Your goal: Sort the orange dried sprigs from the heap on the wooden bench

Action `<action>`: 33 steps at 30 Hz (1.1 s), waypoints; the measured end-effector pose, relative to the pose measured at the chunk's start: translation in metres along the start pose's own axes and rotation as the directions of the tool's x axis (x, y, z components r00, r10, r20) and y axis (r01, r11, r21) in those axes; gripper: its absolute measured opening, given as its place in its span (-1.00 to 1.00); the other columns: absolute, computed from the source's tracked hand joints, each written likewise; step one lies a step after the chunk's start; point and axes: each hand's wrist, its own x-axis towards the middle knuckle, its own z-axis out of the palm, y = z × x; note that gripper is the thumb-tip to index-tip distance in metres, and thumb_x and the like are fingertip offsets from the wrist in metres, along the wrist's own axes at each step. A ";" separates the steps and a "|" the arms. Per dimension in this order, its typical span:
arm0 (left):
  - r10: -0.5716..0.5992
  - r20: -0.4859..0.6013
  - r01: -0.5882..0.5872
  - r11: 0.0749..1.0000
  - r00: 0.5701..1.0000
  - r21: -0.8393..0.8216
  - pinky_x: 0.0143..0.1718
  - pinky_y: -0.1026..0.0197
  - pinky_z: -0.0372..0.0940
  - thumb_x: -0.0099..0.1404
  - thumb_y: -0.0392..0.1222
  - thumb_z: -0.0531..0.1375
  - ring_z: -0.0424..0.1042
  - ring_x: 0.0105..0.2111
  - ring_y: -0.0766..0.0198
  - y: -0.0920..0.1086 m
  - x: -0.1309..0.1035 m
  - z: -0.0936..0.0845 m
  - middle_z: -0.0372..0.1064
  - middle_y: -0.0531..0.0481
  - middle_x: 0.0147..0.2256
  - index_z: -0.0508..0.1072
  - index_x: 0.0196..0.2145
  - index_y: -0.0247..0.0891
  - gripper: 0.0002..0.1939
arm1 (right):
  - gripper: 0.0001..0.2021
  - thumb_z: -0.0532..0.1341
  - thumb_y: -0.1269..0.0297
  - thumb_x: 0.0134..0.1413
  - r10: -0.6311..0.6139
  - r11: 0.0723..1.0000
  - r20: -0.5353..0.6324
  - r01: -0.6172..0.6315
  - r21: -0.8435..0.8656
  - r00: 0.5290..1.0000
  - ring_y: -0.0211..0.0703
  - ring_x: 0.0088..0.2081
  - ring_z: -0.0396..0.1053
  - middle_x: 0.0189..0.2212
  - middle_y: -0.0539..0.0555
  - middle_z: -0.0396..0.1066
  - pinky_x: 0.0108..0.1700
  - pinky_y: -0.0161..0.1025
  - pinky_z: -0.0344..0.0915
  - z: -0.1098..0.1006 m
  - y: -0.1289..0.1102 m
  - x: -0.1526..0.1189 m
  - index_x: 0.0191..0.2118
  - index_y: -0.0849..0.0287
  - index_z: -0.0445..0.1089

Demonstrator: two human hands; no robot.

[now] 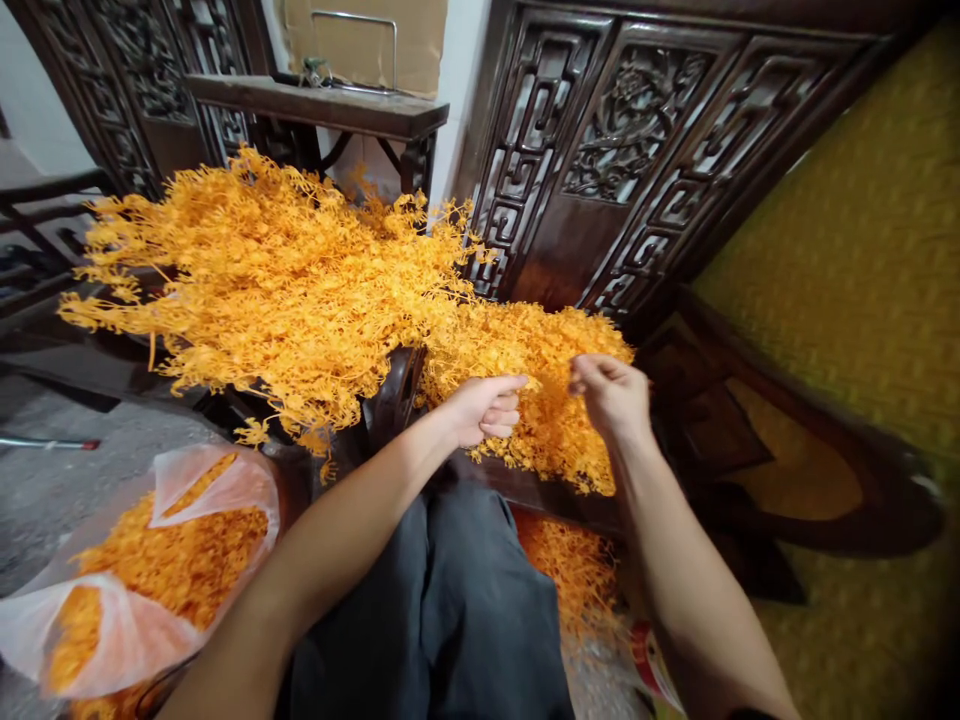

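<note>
In front of my knees lies a pile of small orange plastic flower pieces (555, 430), on a dark wooden surface. Just above it is my left hand (486, 412), thumb and forefinger pinched together and the other fingers curled. A bit of orange shows at its fingertips, hard to tell from the pile behind. My right hand (616, 396) is a short way to the right, its fingers closed in a pinch; what they hold, if anything, is too small to make out. The hands are apart. Farther left spreads a large heap of branching orange plastic sprays (300, 280).
A translucent plastic bag (124, 610) full of orange pieces stands at lower left. More orange sprays (574, 570) lie below the surface, beside my right knee. Behind are a dark wooden side table (322, 105) and carved panels (547, 235). A curved chair part (892, 510) is at right.
</note>
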 end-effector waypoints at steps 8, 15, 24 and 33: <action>-0.018 0.050 0.016 0.999 0.999 0.032 -0.72 0.37 -0.27 0.49 -0.15 0.04 -0.26 -0.75 0.51 -0.001 0.000 0.002 -0.19 0.24 -0.73 0.04 -0.62 -0.23 -0.51 | -0.66 0.47 0.01 -0.08 0.148 0.988 0.330 -0.156 -0.002 0.932 -0.24 -0.53 0.37 -0.50 0.03 0.47 -0.44 -0.23 0.41 0.010 -0.019 -0.016 -0.31 0.17 0.54; -0.039 0.024 0.036 0.993 0.999 0.111 -0.69 0.35 -0.29 0.45 -0.12 0.10 -0.22 -0.74 0.52 -0.003 -0.008 -0.002 -0.20 0.23 -0.72 0.02 -0.62 -0.21 -0.49 | -0.69 0.45 0.03 0.00 -0.001 0.999 -0.051 -0.001 -0.046 0.999 -0.32 -0.52 0.33 -0.46 0.01 0.45 -0.49 -0.34 0.35 -0.017 -0.017 -0.017 -0.27 0.18 0.55; -0.066 -0.018 0.068 0.965 0.998 0.252 -0.66 0.32 -0.33 0.37 -0.16 0.20 -0.19 -0.73 0.50 -0.022 -0.004 0.018 -0.13 0.27 -0.68 0.17 -0.47 -0.21 -0.68 | -0.81 0.36 0.12 0.13 -0.142 0.884 0.395 0.296 -0.361 0.907 -0.16 -0.49 0.46 -0.52 0.03 0.51 -0.37 -0.22 0.40 0.000 -0.038 -0.038 -0.34 0.14 0.54; -0.111 -0.163 0.146 0.964 0.980 0.221 -0.63 0.31 -0.36 0.40 -0.28 0.09 -0.21 -0.73 0.51 -0.017 0.010 0.019 -0.16 0.27 -0.69 0.04 -0.52 -0.19 -0.65 | -0.83 0.19 0.31 0.21 -0.423 0.506 0.482 0.641 -0.577 0.767 -0.05 -0.26 0.55 -0.31 0.12 0.58 -0.17 -0.14 0.46 0.001 -0.007 0.004 -0.28 0.10 0.56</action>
